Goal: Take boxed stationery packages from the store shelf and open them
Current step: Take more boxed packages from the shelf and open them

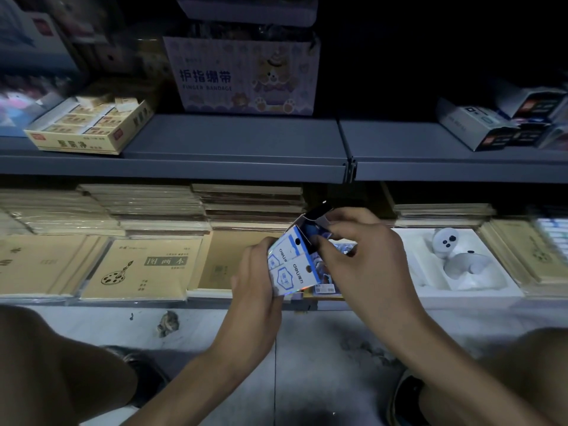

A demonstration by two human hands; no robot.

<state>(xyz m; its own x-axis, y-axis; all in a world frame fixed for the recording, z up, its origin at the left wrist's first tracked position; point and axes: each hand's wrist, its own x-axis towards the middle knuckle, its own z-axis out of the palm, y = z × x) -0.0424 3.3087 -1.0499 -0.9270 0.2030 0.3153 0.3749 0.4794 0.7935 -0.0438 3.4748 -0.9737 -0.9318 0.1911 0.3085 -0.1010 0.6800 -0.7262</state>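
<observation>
Evidently the small blue-and-white box is already off the shelf, held in the air between both hands in front of the lower shelf. The left hand wraps its fingers round the box's lower end, which reads as a steadying grip so the carton cannot twist. The right hand curls over the upper end, fingertips pinched at the opening just under the top flap. That flap stands lifted and shows a dark inside, which suits parting the end tabs or reaching for the contents. The box is tilted with its open end away from the person, probably so the mouth faces the working fingers.

Its face carries "deli" twice, each beside a blue badge whose characters are too small to read. On the upper shelf a lilac carton with a cartoon bear reads "护指绷带 FINGER BANDAGE". On the lower shelf a tan pad is titled "图画本". A yellow tray of small packs bears writing I cannot read surely.
</observation>
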